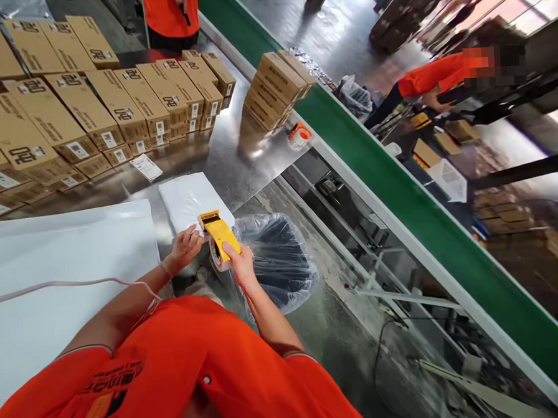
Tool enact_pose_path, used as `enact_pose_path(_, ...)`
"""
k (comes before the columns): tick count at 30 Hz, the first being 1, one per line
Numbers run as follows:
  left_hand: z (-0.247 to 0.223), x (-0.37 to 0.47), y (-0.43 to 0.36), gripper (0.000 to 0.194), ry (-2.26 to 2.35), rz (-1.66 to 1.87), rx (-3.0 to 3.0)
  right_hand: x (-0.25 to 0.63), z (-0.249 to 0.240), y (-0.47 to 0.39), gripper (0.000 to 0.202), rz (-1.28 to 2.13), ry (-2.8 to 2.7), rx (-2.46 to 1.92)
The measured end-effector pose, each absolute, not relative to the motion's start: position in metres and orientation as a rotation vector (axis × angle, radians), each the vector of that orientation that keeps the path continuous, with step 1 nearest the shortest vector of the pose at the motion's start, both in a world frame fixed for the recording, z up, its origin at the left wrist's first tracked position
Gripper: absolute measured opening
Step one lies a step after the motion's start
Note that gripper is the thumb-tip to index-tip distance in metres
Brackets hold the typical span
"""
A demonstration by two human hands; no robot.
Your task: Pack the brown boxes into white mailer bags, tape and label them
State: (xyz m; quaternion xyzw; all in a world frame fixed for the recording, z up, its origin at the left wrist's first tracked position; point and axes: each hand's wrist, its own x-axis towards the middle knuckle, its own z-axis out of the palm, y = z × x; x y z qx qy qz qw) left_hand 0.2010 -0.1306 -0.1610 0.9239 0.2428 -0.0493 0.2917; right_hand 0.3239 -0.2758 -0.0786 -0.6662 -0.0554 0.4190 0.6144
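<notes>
My right hand (242, 264) is closed around a yellow tape dispenser (222, 233), thumb on its top, with a roll of tape on its underside. The dispenser's head rests at the near edge of a white package (192, 198) wrapped in shiny, partly clear film. At that same near edge is my left hand (187, 244), its curled fingers gripping the package's corner, just left of the dispenser. The package lies on the metal table (183, 161). What sits under the left fingertips is hidden.
Rows of brown cartons (124, 108) fill the back left, with a white label sheet (146, 167) before them. White sheeting (76, 257) lies left. An orange tape dispenser (299, 135) and stacked cartons (277, 87) stand near the green conveyor (365, 161). A plastic-lined bin (281, 259) stands below. Two co-workers are beyond.
</notes>
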Motion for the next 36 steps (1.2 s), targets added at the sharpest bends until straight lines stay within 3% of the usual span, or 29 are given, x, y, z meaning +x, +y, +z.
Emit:
enact_pose_path(5, -0.129, 0.216, -0.117, 0.032, 0.768, -0.008, 2.625, 0.307, -0.067, -0.297, 0.051, 0.875, -0.199, -1.552)
enact_pose_path(12, -0.069, 0.243, -0.057, 0.064, 0.984, 0.128, 2.671, 0.316, -0.064, -0.296, 0.047, 0.770, -0.332, -1.585)
enact_pose_path(20, -0.026, 0.287, 0.038, 0.140, 0.799, -0.018, 2.659, 0.379, -0.058, -0.198, 0.043, 0.856, -0.367, -1.410)
enact_pose_path(27, -0.026, 0.306, 0.057, 0.104, 0.837, -0.152, 2.811, 0.403, -0.065, -0.169, 0.044, 0.910, -0.417, -1.359)
enact_pose_path(36, -0.027, 0.303, 0.089, 0.124, 0.930, -0.276, 2.702, 0.369, -0.138, -0.268, 0.043, 0.928, -0.267, -1.586)
